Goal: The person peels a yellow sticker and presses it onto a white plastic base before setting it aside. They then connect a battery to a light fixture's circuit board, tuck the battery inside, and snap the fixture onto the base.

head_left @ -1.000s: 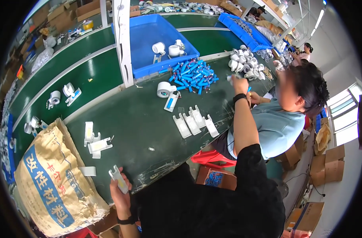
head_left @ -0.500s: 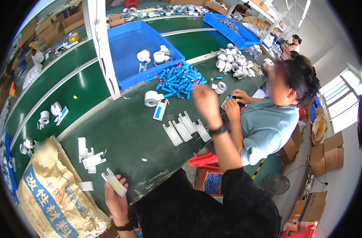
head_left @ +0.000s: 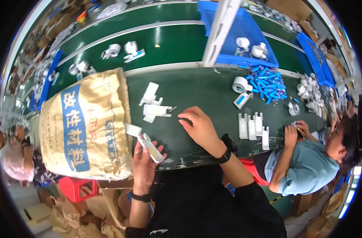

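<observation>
My left hand (head_left: 143, 164) is closed round a flat white plastic cover (head_left: 151, 148) with a yellowish strip along it, held tilted over the table's front edge. My right hand (head_left: 200, 129) hovers over the green table to the right of it, thumb and fingers drawn together; whatever may be between the fingertips is too small or hidden. Nearest to those fingertips lies a loose group of similar white covers (head_left: 157, 110). Further right, several more white covers (head_left: 251, 127) lie side by side. Beyond them are a heap of blue cylindrical cells (head_left: 267, 84) and a round white unit (head_left: 241, 85).
A large printed paper sack (head_left: 97, 131) stands at the left, a white flap (head_left: 133, 129) by its edge. A white post (head_left: 222, 31) rises before a blue tray (head_left: 244, 59). White round parts (head_left: 311, 94) are piled at far right. A co-worker in a teal shirt (head_left: 308, 168) sits there.
The view has swung left, bringing the sack closer to the middle. My right hand has come back from the blue cells toward my left hand, which still holds the white cover.
</observation>
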